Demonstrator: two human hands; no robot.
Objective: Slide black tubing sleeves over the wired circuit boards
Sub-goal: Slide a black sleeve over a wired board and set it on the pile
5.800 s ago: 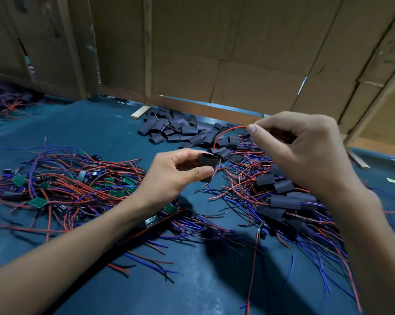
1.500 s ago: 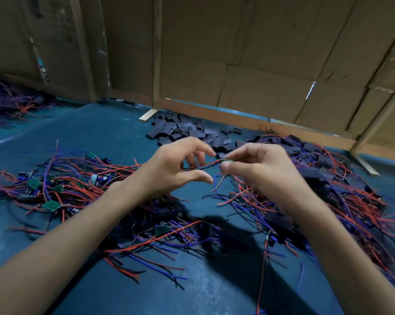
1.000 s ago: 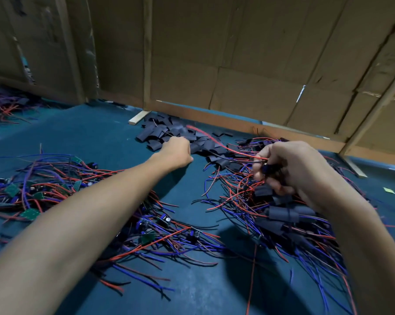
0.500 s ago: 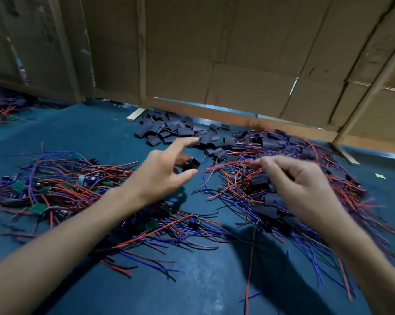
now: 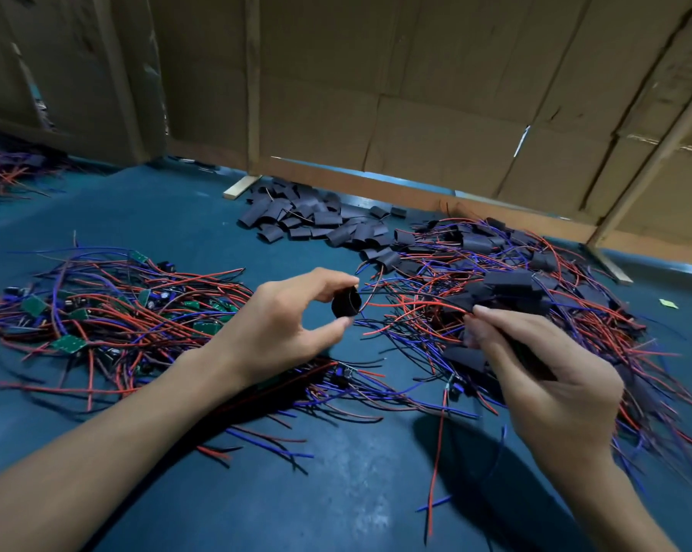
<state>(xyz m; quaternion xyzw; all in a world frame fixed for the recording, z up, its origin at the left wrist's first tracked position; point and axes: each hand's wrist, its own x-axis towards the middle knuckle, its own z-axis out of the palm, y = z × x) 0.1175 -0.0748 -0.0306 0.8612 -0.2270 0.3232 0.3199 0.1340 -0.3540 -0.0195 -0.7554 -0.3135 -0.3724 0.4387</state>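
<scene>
My left hand [image 5: 280, 324] pinches a short black tubing sleeve [image 5: 346, 304] between thumb and forefinger, its round mouth turned toward the right. My right hand [image 5: 551, 376] grips a wired circuit board; the board itself is hidden in my fist, and its red wire [image 5: 420, 304] arcs from my fingertips toward the sleeve's mouth. A pile of bare green boards with red and blue wires [image 5: 109, 312] lies at the left. Loose black sleeves [image 5: 316, 225] are heaped at the back centre. Sleeved boards [image 5: 511, 280] lie tangled at the right.
Everything rests on a blue-green table top [image 5: 336, 492]. Cardboard walls [image 5: 416, 93] close the back, with a wooden strip [image 5: 240, 187] at their foot. More wires [image 5: 5, 169] lie at the far left. A small green scrap [image 5: 668, 303] sits at the right.
My left hand, which reached to the sleeve heap a second ago, has come back holding a sleeve. My right hand has dropped lower and now holds the board's wires toward it.
</scene>
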